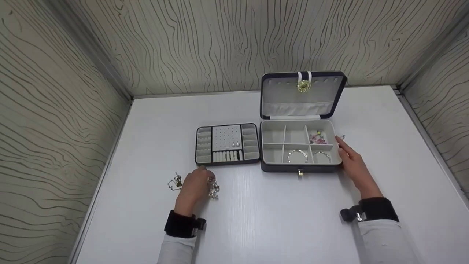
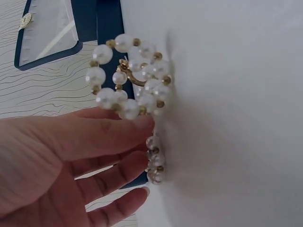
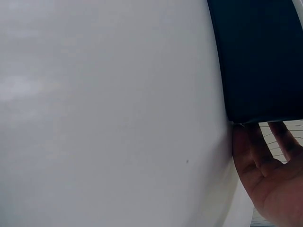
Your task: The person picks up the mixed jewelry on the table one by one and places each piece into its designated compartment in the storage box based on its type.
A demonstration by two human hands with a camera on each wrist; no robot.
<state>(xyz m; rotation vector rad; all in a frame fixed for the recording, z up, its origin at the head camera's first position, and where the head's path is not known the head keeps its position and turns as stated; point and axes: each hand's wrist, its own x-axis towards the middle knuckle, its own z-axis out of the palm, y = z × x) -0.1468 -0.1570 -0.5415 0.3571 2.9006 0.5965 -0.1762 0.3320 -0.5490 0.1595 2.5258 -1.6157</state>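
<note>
My left hand (image 1: 194,187) pinches a string of white pearls with gold beads (image 2: 105,98) between thumb and fingers, low over the white table. In the head view the pearl string (image 1: 213,189) hangs to the right of the fingers. A tangled gold chain (image 1: 177,180) lies left of that hand. Just beyond it is a dark-rimmed jewelry tray (image 1: 222,136) with earrings and rings in it. My right hand (image 1: 353,165) touches the right side of a dark blue jewelry box (image 1: 280,168), whose lid stands raised. Its fingers (image 3: 259,144) reach fairly straight against the wall.
Two bangles (image 1: 297,150) (image 1: 322,153) lie in the box's front compartments, and small pink and yellow pieces (image 1: 318,138) in the back right one. A small shiny item (image 1: 343,136) sits beyond the right fingers. Patterned panels (image 1: 220,44) wall in the table.
</note>
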